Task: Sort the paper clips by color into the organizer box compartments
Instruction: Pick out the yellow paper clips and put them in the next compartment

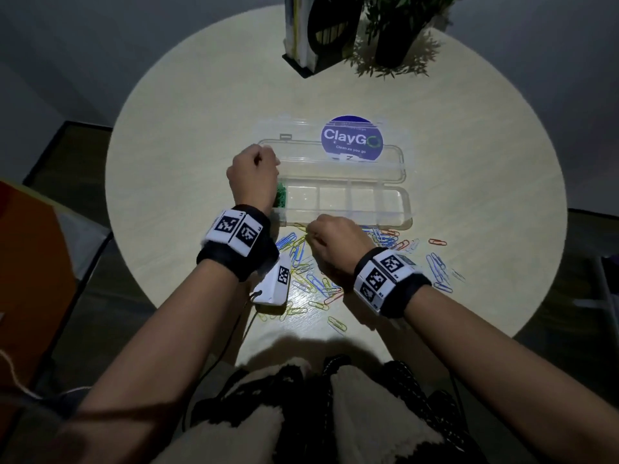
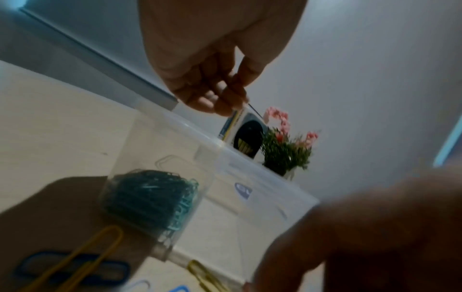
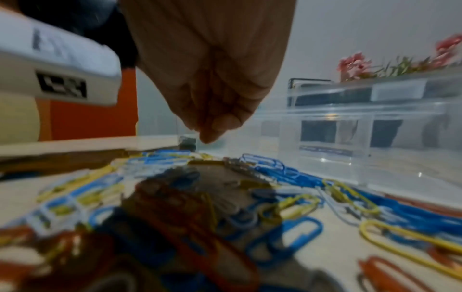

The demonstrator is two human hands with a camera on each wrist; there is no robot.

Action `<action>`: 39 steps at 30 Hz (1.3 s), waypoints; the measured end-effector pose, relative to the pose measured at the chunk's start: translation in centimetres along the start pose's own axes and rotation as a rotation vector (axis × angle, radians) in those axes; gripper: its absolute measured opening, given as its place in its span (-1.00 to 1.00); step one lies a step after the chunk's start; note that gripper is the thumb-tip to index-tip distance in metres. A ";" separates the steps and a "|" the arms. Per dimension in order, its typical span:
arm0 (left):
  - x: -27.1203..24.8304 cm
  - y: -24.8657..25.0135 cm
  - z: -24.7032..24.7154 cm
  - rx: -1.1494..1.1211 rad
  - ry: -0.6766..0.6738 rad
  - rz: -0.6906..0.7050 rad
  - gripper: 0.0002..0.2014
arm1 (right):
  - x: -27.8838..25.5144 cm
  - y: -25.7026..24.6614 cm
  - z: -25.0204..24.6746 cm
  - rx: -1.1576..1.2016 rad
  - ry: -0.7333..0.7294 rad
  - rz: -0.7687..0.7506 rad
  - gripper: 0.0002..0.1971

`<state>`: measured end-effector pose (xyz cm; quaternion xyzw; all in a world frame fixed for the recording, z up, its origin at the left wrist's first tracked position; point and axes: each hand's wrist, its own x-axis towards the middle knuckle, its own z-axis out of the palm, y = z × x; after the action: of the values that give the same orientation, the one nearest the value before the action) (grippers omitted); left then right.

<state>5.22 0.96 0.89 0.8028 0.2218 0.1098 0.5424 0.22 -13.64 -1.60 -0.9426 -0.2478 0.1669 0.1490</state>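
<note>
Bottom of the head view: two bare forearms reaching up the frame, each banded at the wrist with black straps carrying white tag blocks. Lower centre, spread over the round pale wood table (image 1: 187,135): loose wire paper clips (image 1: 303,272) in blue, yellow, red and white. Just above that scatter, right hand (image 1: 335,242), fingers curled together over the clips; fingertips (image 3: 212,134) bunched and pointing down at the pile in the right wrist view (whether anything is pinched there, cannot tell). Centre of the frame, touching the upper edge of the scatter: long clear plastic organizer box (image 1: 395,209) with its lid (image 1: 385,162) folded open behind, a blue round "ClayGo" sticker (image 1: 351,139) seen through it. Leftmost compartment: heap of green paper clips (image 1: 280,195); other compartments seen in the head view bare. Over that left end, left hand (image 1: 253,177), fingers curled, thumb and fingertip pinching a thin dark wire (colour unclear) in the left wrist view. Top of the frame: black file holder (image 1: 311,35) beside a potted plant (image 1: 398,31).
</note>
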 end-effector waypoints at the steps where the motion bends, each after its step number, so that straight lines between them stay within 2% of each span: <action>1: -0.2 -0.2 -0.5 -0.043 0.021 -0.038 -0.63 | 0.1 0.0 0.1 -0.041 -0.024 0.017 -0.76; 3: -1.0 -0.5 -1.4 -0.051 0.025 -0.092 -0.62 | 0.1 -0.2 0.2 -0.101 -0.047 0.036 -0.74; 6: -2.8 -1.6 -2.5 0.077 -0.052 -0.127 -0.64 | -0.1 -0.5 0.3 -0.144 -0.054 0.061 -0.75; 9: -4.4 -3.6 -3.0 0.213 -0.177 -0.178 -0.76 | -0.4 -0.3 0.6 -0.106 -0.041 0.100 -0.79; 13: -6.3 -5.7 -3.4 0.475 -0.364 -0.223 -0.80 | -0.8 -0.3 0.8 -0.075 -0.059 0.111 -0.78; 15: -7.3 -6.2 -3.6 0.558 -0.414 -0.188 -0.77 | -1.0 -0.7 0.9 -0.066 -0.039 0.116 -0.76; 18: -8.5 -6.5 -4.2 0.614 -0.472 -0.104 -0.86 | -1.2 -1.7 1.2 0.046 0.018 0.067 -0.80; 20: -9.0 -6.5 -4.5 0.682 -0.525 -0.031 -0.86 | -1.3 -2.4 1.5 0.089 -0.003 0.008 -0.88; 22: -9.1 -6.6 -4.5 0.799 -0.574 0.040 -0.86 | -1.4 -2.8 1.6 0.048 -0.063 -0.013 -0.85; 25: -9.1 -6.5 -4.4 0.906 -0.582 0.100 -0.88 | -1.7 -2.8 1.5 0.017 -0.061 -0.006 -0.80; 28: -9.2 -6.4 -4.4 0.910 -0.581 0.148 -0.90 | -2.0 -2.8 1.5 0.025 -0.039 -0.006 -0.79; 31: -8.9 -6.9 -4.3 0.721 -0.529 0.084 -0.73 | -2.2 -2.8 1.5 0.063 -0.031 0.011 -0.79; 32: -8.7 -7.0 -4.4 0.569 -0.467 0.012 -0.69 | -2.2 -2.7 1.5 0.090 -0.011 0.024 -0.80; 34: -8.6 -7.4 -4.6 0.104 -0.342 -0.199 -0.69 | -2.3 -2.8 1.5 0.185 0.065 0.078 -0.82; 36: -8.6 -7.4 -4.8 -0.339 -0.286 -0.394 -0.72 | -2.4 -3.3 1.3 0.320 0.148 0.136 -0.77; 39: -8.0 -6.8 -5.5 -0.598 -0.311 -0.521 -0.71 | -2.4 -4.6 0.6 0.456 0.226 0.174 -0.71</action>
<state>-5.71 3.80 -2.74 0.5342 0.2911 -0.0939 0.7881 -3.89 -10.90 0.13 -0.9152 -0.1035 0.1242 0.3691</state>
